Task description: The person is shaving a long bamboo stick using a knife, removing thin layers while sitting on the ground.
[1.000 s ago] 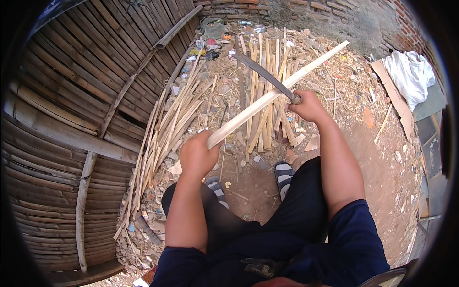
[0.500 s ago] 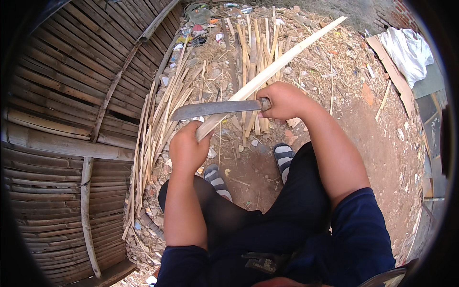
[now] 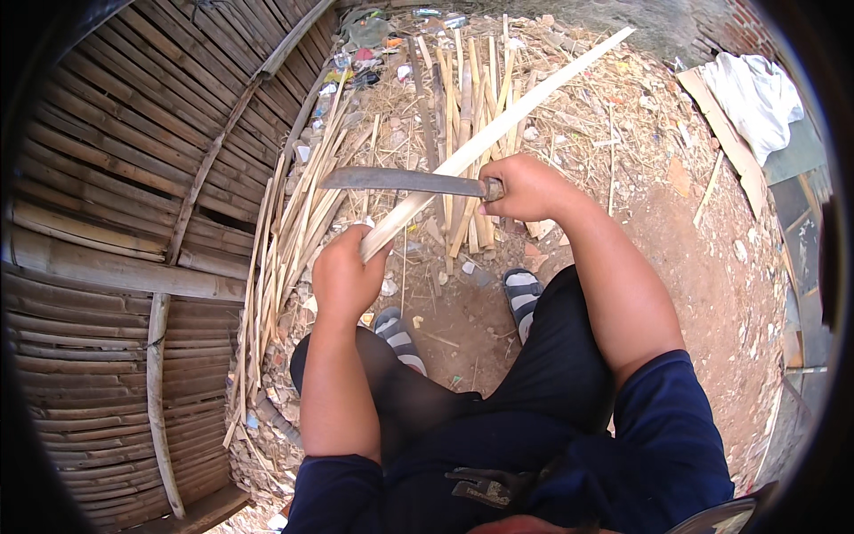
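The pale strip (image 3: pixel 507 133) is gripped near its lower end by the left hand (image 3: pixel 341 271), and its far end is pointed away above the littered ground (image 3: pixel 645 267). The machete (image 3: pixel 387 180) is held by its handle (image 3: pixel 494 189) in the closed right hand (image 3: pixel 527 189), the strip being crossed by it. With a careless pull toward the near end, the left hand could be cut.

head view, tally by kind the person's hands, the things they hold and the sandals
Hands: 2 (left hand, right hand)
Knife: 1
Held pale strip: 1
Sandals: 2 (left sandal, right sandal)
Total: 6
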The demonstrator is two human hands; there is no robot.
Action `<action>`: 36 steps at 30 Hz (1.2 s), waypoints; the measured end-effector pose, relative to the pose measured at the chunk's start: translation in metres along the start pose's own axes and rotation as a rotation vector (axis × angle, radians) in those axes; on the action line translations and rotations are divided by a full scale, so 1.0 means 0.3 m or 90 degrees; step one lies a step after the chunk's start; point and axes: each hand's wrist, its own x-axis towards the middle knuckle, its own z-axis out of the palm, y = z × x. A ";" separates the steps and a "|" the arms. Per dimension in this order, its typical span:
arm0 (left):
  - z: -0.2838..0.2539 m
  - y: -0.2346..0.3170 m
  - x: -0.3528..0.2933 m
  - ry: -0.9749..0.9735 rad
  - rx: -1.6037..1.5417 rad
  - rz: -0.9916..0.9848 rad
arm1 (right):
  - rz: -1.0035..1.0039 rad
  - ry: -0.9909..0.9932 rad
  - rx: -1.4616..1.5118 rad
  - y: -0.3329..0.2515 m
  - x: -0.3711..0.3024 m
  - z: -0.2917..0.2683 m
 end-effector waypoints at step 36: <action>-0.011 0.003 -0.002 0.021 0.019 0.013 | 0.032 0.183 0.033 0.167 0.003 -0.002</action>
